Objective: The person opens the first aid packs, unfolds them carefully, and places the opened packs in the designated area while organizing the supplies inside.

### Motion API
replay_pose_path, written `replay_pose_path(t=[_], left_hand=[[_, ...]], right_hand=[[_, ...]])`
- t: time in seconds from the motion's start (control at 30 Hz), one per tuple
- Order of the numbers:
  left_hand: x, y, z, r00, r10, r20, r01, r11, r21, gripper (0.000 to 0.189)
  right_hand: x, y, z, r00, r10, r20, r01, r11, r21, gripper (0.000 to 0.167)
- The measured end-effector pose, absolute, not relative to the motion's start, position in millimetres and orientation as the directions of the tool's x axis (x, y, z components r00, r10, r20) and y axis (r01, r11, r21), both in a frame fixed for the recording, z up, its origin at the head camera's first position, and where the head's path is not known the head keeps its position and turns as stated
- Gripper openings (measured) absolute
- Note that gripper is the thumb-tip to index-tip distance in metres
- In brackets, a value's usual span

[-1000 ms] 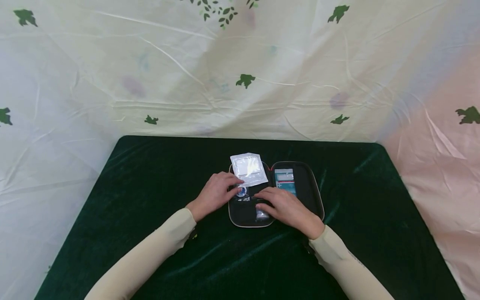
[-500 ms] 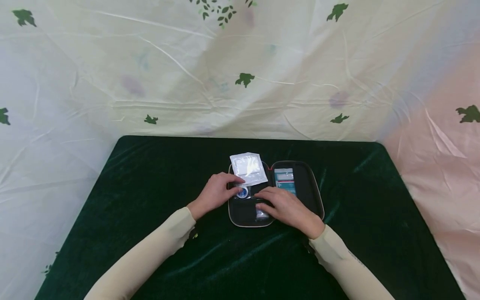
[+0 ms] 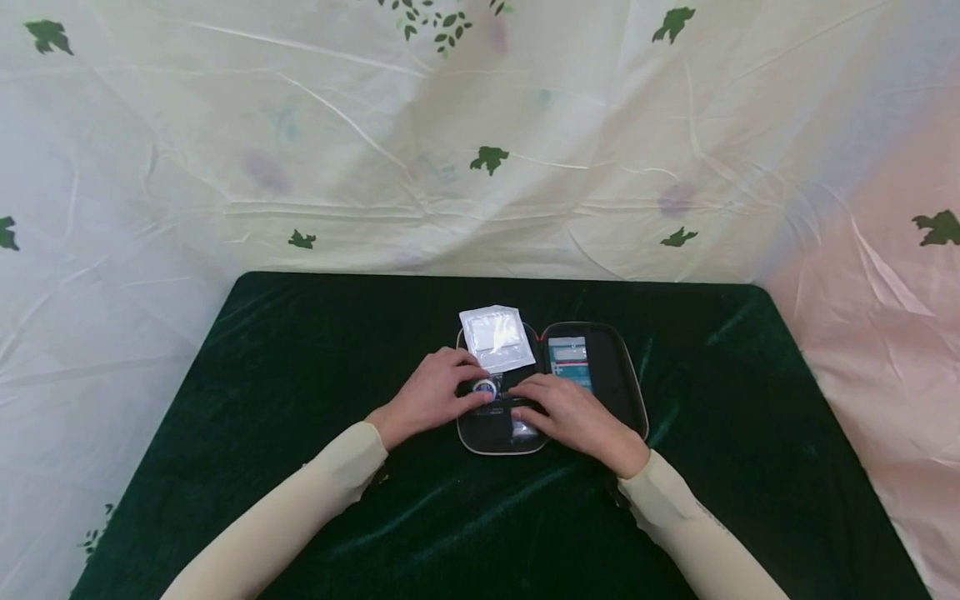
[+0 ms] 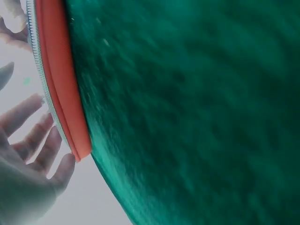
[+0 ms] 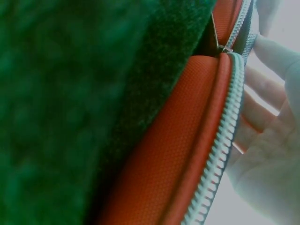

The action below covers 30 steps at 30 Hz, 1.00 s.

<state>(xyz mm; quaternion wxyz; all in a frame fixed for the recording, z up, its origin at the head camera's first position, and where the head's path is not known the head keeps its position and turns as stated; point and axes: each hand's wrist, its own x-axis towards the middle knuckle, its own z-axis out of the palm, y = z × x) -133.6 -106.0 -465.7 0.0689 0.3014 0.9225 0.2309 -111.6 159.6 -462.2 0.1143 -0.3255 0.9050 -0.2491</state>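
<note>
A zip-up case (image 3: 618,371), black inside and red outside, lies unfolded on the table. My left hand (image 3: 431,386) reaches over its left half, with thumb and fingertips on either side of a small round blue-and-white roll (image 3: 486,387). In the left wrist view its fingers (image 4: 44,150) spread past the zipper edge. My right hand (image 3: 573,412) rests over the middle of the case, fingertips at a dark strip and thumb by a small clear packet (image 3: 522,427). The right wrist view shows that hand (image 5: 269,136) with loosely extended fingers behind the zipper (image 5: 218,150).
A white sealed packet (image 3: 497,337) lies over the upper left of the case. A blue-and-white packet (image 3: 570,360) sits in the right half. Dark green velvet cloth (image 3: 337,333) covers the table; pale printed fabric (image 3: 375,150) hangs behind and at both sides.
The round roll has shifted slightly toward me. My left thumb has moved down to its lower side, and the left fingers have spread wider apart from it. The right hand has stayed still.
</note>
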Motion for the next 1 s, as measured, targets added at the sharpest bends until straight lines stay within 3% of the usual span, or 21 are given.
replay_pose_path(t=[0.23, 0.37, 0.7, 1.0], left_hand=[[-123.2, -110.2, -463.8, -0.749, 0.656, -0.092, 0.606, 0.734, 0.306, 0.101], [-117.4, -112.7, -465.9, -0.722, 0.682, -0.117, 0.644, 0.724, 0.247, 0.118], [-110.4, -111.3, -472.4, -0.681, 0.726, -0.097, 0.674, 0.673, 0.306, 0.108], [-111.4, -108.3, -472.1, -0.703, 0.702, -0.110, 0.627, 0.686, 0.369, 0.098]], right_hand=[[-111.1, 158.5, -461.2, -0.764, -0.643, -0.055, -0.531, 0.675, -0.512, 0.037], [-111.1, 157.9, -461.1, -0.766, -0.639, -0.065, -0.525, 0.682, -0.509, 0.037], [-110.5, 157.3, -461.1, -0.768, -0.638, -0.056, -0.527, 0.679, -0.511, 0.036], [-109.9, 156.9, -461.6, -0.771, -0.635, -0.047, -0.529, 0.679, -0.509, 0.035]])
